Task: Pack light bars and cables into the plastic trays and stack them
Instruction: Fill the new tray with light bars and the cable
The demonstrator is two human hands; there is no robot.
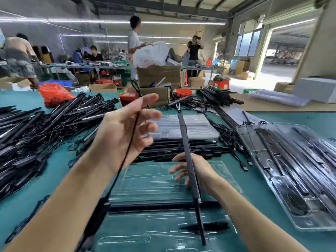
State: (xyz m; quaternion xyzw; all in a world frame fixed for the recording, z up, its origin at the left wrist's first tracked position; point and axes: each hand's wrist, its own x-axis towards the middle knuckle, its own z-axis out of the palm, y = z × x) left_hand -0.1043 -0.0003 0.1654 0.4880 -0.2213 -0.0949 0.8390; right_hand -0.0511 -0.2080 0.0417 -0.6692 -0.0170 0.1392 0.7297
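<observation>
Surface (pixel 291 122): teal, workshop, piled bars.
Light bar (pixel 187 148): long axis points away, tilted.
Hands: right hand (pixel 198 171) grips bar; left hand (pixel 125 131) loosely spread, cable (pixel 127 151) across palm.

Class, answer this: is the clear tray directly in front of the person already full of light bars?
No: the clear tray is mostly bare, with one light bar held above it.

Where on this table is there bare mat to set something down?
Bare green mat lies between the left heap of light bars and the clear tray in front. Crowded: behind that tray, and right, where the filled trays lie.
</observation>
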